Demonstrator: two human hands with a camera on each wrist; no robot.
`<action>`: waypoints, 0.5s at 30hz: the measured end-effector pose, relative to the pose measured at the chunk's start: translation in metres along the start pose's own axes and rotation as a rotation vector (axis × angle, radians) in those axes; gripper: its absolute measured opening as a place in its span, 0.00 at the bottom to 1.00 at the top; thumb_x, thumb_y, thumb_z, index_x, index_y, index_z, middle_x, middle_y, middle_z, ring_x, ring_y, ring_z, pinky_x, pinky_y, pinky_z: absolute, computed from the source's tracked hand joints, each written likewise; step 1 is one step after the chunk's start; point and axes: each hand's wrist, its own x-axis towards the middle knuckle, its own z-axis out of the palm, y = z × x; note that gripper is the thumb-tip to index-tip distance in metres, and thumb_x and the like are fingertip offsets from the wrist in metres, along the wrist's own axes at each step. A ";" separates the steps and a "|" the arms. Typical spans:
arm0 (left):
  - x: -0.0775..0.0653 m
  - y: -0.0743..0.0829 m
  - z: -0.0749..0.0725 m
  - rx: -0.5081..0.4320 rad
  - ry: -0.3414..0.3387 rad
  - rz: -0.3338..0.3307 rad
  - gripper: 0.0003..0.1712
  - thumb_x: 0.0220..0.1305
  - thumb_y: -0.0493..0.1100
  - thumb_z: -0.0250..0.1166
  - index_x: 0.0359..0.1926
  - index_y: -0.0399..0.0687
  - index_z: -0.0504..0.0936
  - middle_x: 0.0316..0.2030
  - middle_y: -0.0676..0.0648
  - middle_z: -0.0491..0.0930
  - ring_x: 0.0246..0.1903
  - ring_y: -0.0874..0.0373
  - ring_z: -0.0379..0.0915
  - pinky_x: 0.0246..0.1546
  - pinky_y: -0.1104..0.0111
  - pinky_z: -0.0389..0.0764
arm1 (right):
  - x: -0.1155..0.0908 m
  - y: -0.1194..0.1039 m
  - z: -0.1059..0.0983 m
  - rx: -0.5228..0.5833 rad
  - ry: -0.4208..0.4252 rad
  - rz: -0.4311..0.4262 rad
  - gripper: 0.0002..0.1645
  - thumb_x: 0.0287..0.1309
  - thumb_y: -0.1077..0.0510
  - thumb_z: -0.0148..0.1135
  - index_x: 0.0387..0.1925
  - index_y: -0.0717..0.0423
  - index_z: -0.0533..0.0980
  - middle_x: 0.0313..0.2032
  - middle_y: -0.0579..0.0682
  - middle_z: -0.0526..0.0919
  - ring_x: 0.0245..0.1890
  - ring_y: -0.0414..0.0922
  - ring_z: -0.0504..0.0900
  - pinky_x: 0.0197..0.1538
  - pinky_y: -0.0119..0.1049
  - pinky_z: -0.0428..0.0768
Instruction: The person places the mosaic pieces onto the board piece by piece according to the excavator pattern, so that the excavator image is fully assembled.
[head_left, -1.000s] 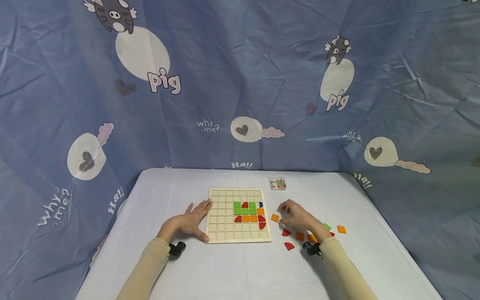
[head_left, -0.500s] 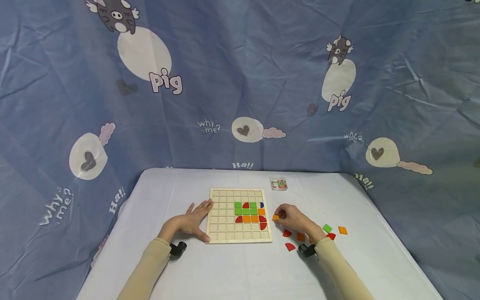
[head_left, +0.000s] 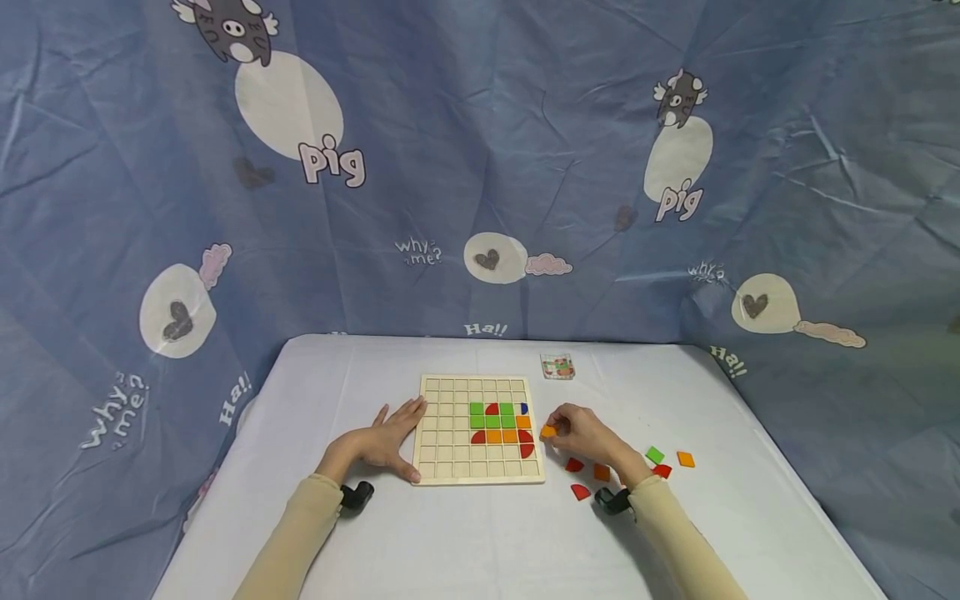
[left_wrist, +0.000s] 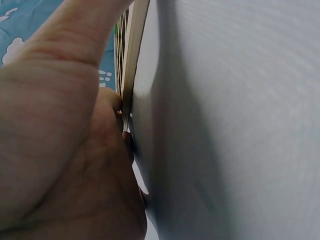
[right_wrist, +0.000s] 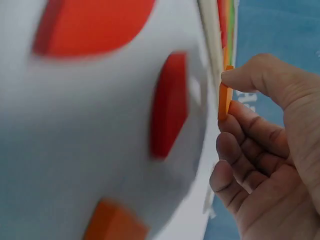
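My right hand [head_left: 583, 433] pinches an orange square tile [right_wrist: 226, 96] between thumb and fingertip, just off the right edge of a wooden grid board [head_left: 442, 454]. In the right wrist view the tile is held on edge. On the left, my left hand [head_left: 384, 442] has its fingers spread, touching the board's left edge; the left wrist view shows the palm [left_wrist: 75, 165] close to that edge. Green tiles [head_left: 492, 422], orange tiles [head_left: 501, 437], red quarter-circle tiles [head_left: 527, 451] and a small blue piece [head_left: 524, 409] lie in the grid's right half.
Loose red quarter-circles [head_left: 580, 492], an orange-red tile [head_left: 602, 472], a green tile [head_left: 655, 455] and an orange tile [head_left: 686, 459] lie around the right forearm. A small pattern card [head_left: 557, 367] is behind the board's right corner. A blue printed cloth [head_left: 480, 167] hangs behind the white table.
My right hand has taken the orange tile between thumb and fingers, lifting it and shifting slightly toward the board. The left hand stays in place at the board's edge.
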 end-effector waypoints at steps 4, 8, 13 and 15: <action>0.000 -0.001 0.000 0.008 -0.001 0.005 0.80 0.33 0.70 0.77 0.76 0.40 0.39 0.77 0.42 0.34 0.76 0.45 0.27 0.72 0.42 0.26 | -0.002 -0.015 0.002 -0.010 0.016 -0.133 0.13 0.50 0.58 0.72 0.38 0.54 0.79 0.34 0.45 0.80 0.32 0.39 0.73 0.33 0.28 0.75; 0.000 -0.001 0.000 0.014 -0.001 0.007 0.80 0.34 0.69 0.76 0.76 0.40 0.39 0.77 0.42 0.34 0.76 0.45 0.27 0.72 0.42 0.27 | -0.002 -0.030 0.007 -0.024 0.005 -0.216 0.12 0.51 0.57 0.72 0.37 0.53 0.79 0.34 0.43 0.80 0.33 0.39 0.74 0.34 0.27 0.75; 0.000 0.001 -0.001 -0.001 -0.005 0.012 0.79 0.34 0.68 0.77 0.76 0.40 0.39 0.77 0.42 0.33 0.76 0.45 0.27 0.72 0.41 0.26 | -0.001 -0.041 0.017 -0.024 -0.032 -0.263 0.11 0.51 0.57 0.72 0.37 0.52 0.79 0.33 0.41 0.79 0.32 0.38 0.75 0.34 0.27 0.76; 0.000 0.000 -0.001 0.007 -0.007 0.012 0.79 0.35 0.68 0.77 0.76 0.41 0.39 0.77 0.42 0.33 0.76 0.45 0.27 0.72 0.41 0.26 | -0.001 -0.044 0.022 -0.034 -0.054 -0.269 0.11 0.52 0.56 0.72 0.37 0.51 0.80 0.33 0.41 0.79 0.31 0.37 0.75 0.33 0.27 0.77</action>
